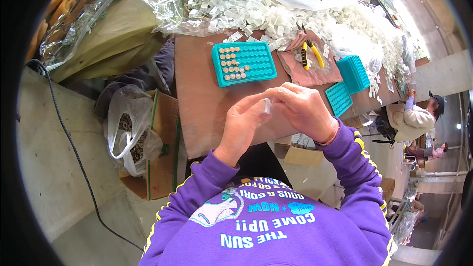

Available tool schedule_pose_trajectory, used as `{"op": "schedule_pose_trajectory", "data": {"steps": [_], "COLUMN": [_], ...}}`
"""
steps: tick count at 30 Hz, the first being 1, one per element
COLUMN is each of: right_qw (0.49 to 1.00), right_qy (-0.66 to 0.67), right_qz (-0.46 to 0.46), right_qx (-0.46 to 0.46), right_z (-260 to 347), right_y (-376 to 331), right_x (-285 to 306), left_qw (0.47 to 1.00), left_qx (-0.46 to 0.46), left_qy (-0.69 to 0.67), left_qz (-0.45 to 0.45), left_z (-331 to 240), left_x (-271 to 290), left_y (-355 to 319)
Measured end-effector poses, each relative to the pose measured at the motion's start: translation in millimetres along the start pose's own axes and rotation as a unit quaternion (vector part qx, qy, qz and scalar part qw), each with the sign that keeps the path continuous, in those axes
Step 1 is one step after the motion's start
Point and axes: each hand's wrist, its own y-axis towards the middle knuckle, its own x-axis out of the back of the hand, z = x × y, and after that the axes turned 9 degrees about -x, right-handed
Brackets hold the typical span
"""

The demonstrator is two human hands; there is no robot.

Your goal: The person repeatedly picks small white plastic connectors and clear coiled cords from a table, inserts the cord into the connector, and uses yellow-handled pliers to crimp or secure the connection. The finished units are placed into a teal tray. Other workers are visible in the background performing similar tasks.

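pinching a white piece [267, 106], left fingers [250, 102] over bare tabletop [199, 98] near its edge; right fingers [287, 94], grip unclear

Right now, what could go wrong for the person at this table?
The small white piece in the left grip could slip and perhaps drop off the near edge of the table. The teal tray stands just beyond both hands, so a bump might jolt the round pieces in it. The pliers lie beyond the right grip; a sleeve might catch their handles.
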Motion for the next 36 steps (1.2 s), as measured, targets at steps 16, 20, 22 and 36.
{"op": "schedule_pose_trajectory", "data": {"steps": [16, 20, 22, 36], "right_qw": [0.991, 0.990, 0.989, 0.991], "right_qy": [0.094, 0.092, 0.093, 0.084], "right_qz": [-0.079, -0.089, -0.096, -0.100], "right_qx": [-0.053, -0.058, -0.058, -0.031], "right_z": [-7.3, -7.1, -8.6, -12.5], "right_y": [-17.7, -20.2, -22.3, -25.3], "right_x": [-19.1, -30.2, -35.8, -40.3], "left_qw": [0.999, 0.999, 0.999, 1.000], "left_qx": [0.024, 0.018, 0.032, 0.027], "left_qy": [0.036, 0.031, 0.032, -0.009], "left_qz": [0.012, 0.007, -0.006, 0.008], "left_z": [-6.5, -5.3, -4.2, 1.6], "left_x": [-2.4, -1.9, -2.0, 0.7], "left_y": [-0.9, -1.1, -1.6, -1.6]}}
